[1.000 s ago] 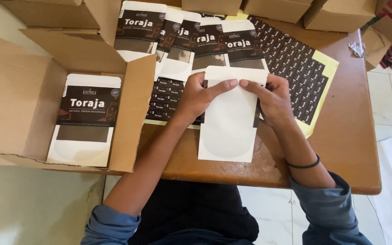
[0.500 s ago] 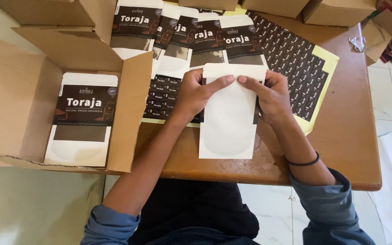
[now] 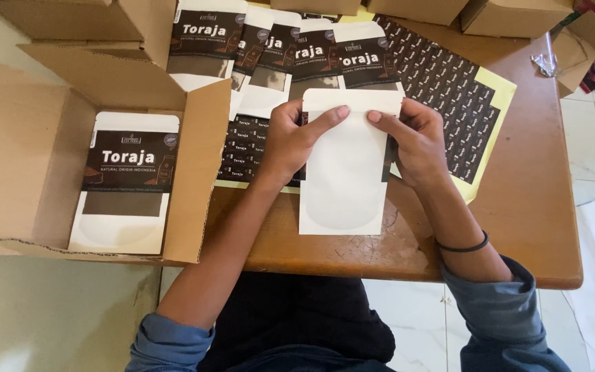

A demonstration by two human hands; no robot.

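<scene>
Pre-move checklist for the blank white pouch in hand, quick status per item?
1. Both hands on the pouch: left hand and right hand grip the top edge of the white pouch. Ok.
2. Pouch supported: its lower part lies on the wooden table. Ok.
3. Facing side free of a label: plain white. Ok.
4. Sticker sheet within reach: just behind the right hand. Ok.
5. Labelled pouches out of the way: fanned out behind the hands, apart from them. Ok.
6. Room in the cardboard box: one labelled pouch lies flat inside; depth cannot tell.
</scene>
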